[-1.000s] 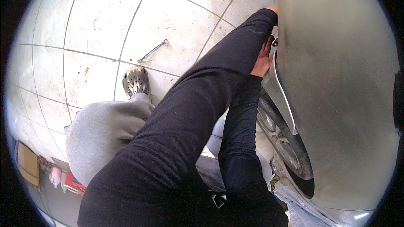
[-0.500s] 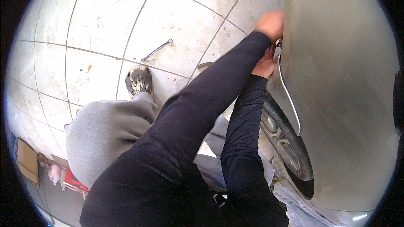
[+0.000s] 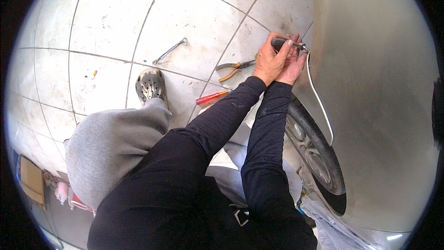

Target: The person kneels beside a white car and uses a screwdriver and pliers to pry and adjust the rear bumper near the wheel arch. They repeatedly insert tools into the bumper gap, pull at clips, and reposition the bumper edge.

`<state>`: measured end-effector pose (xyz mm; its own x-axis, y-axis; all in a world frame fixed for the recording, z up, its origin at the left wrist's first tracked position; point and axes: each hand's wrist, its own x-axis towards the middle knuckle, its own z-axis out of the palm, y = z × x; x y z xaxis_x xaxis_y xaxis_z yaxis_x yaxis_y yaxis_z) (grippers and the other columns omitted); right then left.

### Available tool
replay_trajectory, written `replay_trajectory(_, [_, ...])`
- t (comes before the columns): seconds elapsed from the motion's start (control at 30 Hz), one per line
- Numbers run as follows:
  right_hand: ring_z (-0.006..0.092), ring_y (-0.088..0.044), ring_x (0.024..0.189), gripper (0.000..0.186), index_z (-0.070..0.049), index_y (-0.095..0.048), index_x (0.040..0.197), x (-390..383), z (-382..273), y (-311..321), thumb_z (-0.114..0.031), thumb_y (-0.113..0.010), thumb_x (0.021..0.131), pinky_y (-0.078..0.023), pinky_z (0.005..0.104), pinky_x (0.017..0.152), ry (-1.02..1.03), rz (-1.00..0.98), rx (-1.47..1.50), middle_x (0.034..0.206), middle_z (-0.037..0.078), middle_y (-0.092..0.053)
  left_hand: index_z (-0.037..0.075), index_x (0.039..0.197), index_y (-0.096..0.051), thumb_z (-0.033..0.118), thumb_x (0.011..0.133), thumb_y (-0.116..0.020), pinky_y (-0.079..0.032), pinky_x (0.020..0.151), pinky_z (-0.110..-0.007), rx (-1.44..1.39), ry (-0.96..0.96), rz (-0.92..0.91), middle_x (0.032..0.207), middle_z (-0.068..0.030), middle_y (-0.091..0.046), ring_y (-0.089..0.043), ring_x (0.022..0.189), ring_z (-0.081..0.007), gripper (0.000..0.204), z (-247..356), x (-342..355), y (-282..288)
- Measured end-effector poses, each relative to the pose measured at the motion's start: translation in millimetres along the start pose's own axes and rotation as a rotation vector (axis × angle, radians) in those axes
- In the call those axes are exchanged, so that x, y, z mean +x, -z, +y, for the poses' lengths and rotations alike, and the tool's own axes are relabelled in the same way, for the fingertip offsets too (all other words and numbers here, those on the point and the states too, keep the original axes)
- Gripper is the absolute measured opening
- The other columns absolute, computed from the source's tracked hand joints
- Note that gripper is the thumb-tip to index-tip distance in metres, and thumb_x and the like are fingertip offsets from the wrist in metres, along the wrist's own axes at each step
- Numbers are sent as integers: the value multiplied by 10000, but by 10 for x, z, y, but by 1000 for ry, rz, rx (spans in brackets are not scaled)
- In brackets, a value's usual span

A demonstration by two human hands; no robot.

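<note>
My left hand (image 3: 270, 60) is closed on a dark-handled tool (image 3: 279, 43) whose metal shaft reaches a small fitting beside the car's grey panel (image 3: 374, 88). My right hand (image 3: 292, 68) is just behind it, fingers raised beside the shaft and partly hidden; I cannot tell whether they grip it. A pale curved edge (image 3: 319, 97) of the panel runs down past the wheel (image 3: 314, 157). Pliers with orange-and-black handles (image 3: 231, 71) and a red screwdriver (image 3: 210, 97) lie on the tiled floor (image 3: 106, 28) left of my hands.
A combination wrench (image 3: 169, 51) and a small orange-tipped stub (image 3: 94, 74) lie farther left on the tiles. My shoe (image 3: 150, 83) and grey-clad knee (image 3: 111, 148) are below them. Cardboard (image 3: 32, 180) and a pink container (image 3: 62, 190) are at the lower left, pale sheeting (image 3: 330, 224) at lower right.
My left hand has come down and left from the panel's edge, now gripping the tool. My right hand shows more beside it. The pliers and screwdriver, hidden by my arm earlier, are now visible.
</note>
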<state>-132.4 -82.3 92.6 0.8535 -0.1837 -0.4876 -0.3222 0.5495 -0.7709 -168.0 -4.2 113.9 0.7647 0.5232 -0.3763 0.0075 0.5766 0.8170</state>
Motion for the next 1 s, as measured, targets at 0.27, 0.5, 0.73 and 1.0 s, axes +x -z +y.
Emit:
replay_trajectory(0.27, [255, -355, 1510, 674, -80, -346, 1593, 60, 201, -105, -494, -431, 1068, -251, 480, 1260, 78, -144, -81, 1620, 85, -428, 44, 1024, -767, 376, 855, -733, -577, 837, -479, 928, -151, -515, 1022, -212, -756, -737, 968, -378, 375, -47, 1671, -638])
replay_trajectory(0.5, [254, -490, 1397, 518, -70, -574, 1394, 13, 66, 206, -441, -561, 1032, -376, 469, 1195, 50, 115, 122, 1500, 81, -561, 19, 1057, -651, 304, 1002, -634, -558, 784, -417, 126, 50, -213, 918, -179, -747, -732, 878, -310, 291, -166, 406, -76])
replay_trajectory(0.73, [262, -525, 1369, 506, -74, -619, 1351, -124, -19, 189, -459, -538, 1033, -412, 480, 1167, 66, 29, -25, 1466, 106, -588, -28, 1061, -592, 314, 1038, -586, -554, 693, -423, 42, -15, -154, 818, -172, -740, -720, 739, -326, 342, -229, 400, -319])
replay_trajectory(1.0, [238, -373, 1494, 581, -110, -435, 1545, 135, 29, 284, -462, -407, 1084, -217, 424, 1273, 97, -227, -165, 1572, 54, -498, -58, 1058, -696, 323, 949, -635, -572, 661, -467, 264, -140, -545, 849, -245, -727, -719, 709, -368, 401, -699, 1668, -1063])
